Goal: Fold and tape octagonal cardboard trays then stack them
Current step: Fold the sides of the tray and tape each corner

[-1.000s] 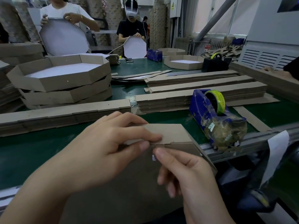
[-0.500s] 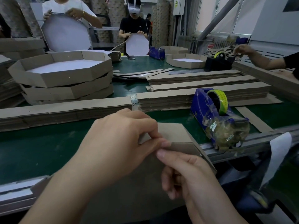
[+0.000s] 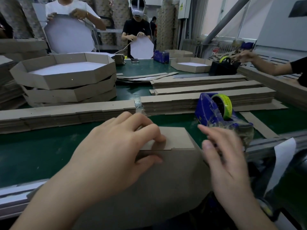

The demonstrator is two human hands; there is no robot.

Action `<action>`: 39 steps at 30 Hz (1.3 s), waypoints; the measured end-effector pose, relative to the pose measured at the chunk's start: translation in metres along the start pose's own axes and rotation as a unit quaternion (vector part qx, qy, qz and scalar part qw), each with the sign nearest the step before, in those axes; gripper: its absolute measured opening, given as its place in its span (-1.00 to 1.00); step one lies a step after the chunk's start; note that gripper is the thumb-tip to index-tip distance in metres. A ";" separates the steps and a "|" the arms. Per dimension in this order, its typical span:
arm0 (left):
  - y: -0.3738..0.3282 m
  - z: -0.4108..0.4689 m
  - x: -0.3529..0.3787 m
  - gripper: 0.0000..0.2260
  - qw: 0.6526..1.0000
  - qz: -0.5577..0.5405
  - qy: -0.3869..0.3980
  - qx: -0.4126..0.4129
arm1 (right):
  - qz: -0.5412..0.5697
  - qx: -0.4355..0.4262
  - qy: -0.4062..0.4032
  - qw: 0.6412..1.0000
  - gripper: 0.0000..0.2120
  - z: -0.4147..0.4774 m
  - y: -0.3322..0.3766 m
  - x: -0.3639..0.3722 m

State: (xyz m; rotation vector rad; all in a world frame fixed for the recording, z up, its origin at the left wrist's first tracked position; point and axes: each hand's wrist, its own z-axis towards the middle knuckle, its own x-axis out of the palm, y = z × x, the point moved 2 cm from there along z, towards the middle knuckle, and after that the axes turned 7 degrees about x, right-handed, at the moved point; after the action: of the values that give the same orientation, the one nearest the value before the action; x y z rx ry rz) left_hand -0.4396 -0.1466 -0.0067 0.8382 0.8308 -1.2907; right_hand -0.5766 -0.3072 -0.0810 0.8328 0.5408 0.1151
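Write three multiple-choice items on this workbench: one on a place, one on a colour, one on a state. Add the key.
1. On the green table, where does the blue tape dispenser stand relative to the cardboard piece being handled?
A) right of it
B) left of it
C) on top of it

2. What colour is the tape roll in the dispenser?
A) red
B) yellow-green
C) white

3. What is the left hand doing?
A) resting flat on the table
B) gripping the cardboard piece
C) lifting the dispenser

Key:
1 A, the dispenser sits beyond the piece's right edge.
2 B, the roll shows yellow-green against the blue body.
3 B, the fingers curl onto the top of the fold and the thumb is below it.
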 end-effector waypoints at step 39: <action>0.003 -0.003 -0.005 -0.71 0.988 -0.150 -0.020 -0.005 | 0.124 0.027 0.166 0.978 -0.68 0.038 0.020 0.003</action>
State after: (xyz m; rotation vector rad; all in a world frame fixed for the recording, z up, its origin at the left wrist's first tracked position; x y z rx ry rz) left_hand -0.4370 -0.1417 -0.0035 0.6947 0.9564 -1.5605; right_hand -0.5528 -0.3181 -0.0466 0.9381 0.7544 0.4767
